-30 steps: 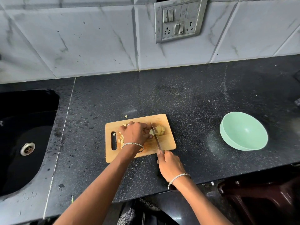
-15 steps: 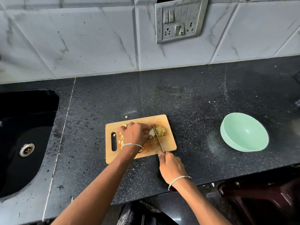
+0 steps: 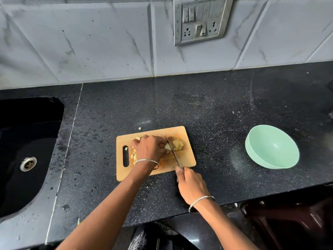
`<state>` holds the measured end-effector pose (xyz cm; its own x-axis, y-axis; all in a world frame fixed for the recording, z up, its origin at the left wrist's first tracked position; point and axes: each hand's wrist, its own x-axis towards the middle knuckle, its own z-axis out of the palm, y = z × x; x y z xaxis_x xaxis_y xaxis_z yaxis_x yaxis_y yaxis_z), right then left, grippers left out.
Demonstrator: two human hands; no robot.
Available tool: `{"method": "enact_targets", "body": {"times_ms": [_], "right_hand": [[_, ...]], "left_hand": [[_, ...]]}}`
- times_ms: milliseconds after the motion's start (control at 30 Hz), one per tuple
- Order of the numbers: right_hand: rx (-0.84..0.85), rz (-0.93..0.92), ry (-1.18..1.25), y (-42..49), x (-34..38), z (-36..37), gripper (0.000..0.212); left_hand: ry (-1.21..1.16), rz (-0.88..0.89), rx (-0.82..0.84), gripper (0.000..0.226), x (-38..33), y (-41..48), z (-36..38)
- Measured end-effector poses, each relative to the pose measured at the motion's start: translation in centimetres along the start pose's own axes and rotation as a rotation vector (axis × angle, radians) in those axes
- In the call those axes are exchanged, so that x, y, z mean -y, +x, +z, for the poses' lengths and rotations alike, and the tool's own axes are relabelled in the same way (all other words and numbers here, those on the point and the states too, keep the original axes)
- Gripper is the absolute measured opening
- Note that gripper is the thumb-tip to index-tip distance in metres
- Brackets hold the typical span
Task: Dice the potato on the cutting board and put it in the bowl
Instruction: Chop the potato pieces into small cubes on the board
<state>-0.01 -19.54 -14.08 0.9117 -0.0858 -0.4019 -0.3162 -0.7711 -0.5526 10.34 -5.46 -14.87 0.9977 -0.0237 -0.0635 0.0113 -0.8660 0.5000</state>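
Two hands engaged, each closed on something. Right hand (image 3: 191, 184): clenched round the handle of the knife (image 3: 173, 154), thumb extended toward the blade. Left hand (image 3: 151, 149): curled over the uncut part of the potato (image 3: 168, 146), fingertips pinning it to the cutting board (image 3: 187, 159), just left of the blade.

Location of the potato: far right part of the board, divided by the blade. Uncut piece on the left side, under the fingertips; pile of cubes (image 3: 178, 145) on the right side, close against the steel. More cut pieces (image 3: 134, 156) beside the slot at the left end, partly hidden by the wrist. One stray cube (image 3: 139, 128) off the board, on the counter (image 3: 216, 114) just beyond the far edge.

Step in hand, by judgement: crosswise cuts through the last uncut piece. Tuck the fingertips back and guide the flat of the blade with the knuckles. Press straight down, then draw toward the near edge. Shift the left hand leftward a little after each cut.

Orientation: knife long axis near to far, handle past the near edge, tip leaning slightly left at the far end. Long axis of the uncut potato piece: not readable, mostly covered by the fingers.

Bowl (image 3: 272, 147): well apart to the right, no potato in it yet. Collect the stray cube before transfer.
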Motion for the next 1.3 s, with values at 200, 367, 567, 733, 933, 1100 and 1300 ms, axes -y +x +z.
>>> {"method": "enact_targets", "body": {"times_ms": [200, 367, 567, 733, 933, 1100, 1300], "right_hand": [[0.010, 0.066, -0.032, 0.0, 0.8, -0.5, 0.039], [-0.042, 0.091, -0.111, 0.7, 2.5, -0.1, 0.042], [0.010, 0.111, -0.139, -2.3, -0.2, -0.6, 0.046], [-0.036, 0.051, -0.111, -2.3, -0.6, -1.3, 0.048], [-0.021, 0.033, -0.077, -1.3, 0.9, -1.0, 0.040], [-0.005, 0.036, -0.077, -1.1, 1.1, -0.6, 0.044], [0.002, 0.102, -0.090, -0.5, 2.0, 0.0, 0.043]], "left_hand": [[-0.083, -0.048, 0.025, 0.025, 0.2, 0.4, 0.3], [-0.126, -0.068, 0.067, 0.028, 0.5, 0.7, 0.3], [-0.106, -0.043, 0.030, 0.023, 0.4, 0.4, 0.5], [-0.122, 0.009, 0.036, 0.031, 0.9, 0.2, 0.6], [0.093, 0.026, -0.080, 0.021, 0.1, -0.9, -0.6], [0.096, -0.012, -0.069, 0.010, -0.1, -0.9, -0.5], [0.044, -0.009, -0.059, 0.013, 0.0, -0.5, -0.6]]}}
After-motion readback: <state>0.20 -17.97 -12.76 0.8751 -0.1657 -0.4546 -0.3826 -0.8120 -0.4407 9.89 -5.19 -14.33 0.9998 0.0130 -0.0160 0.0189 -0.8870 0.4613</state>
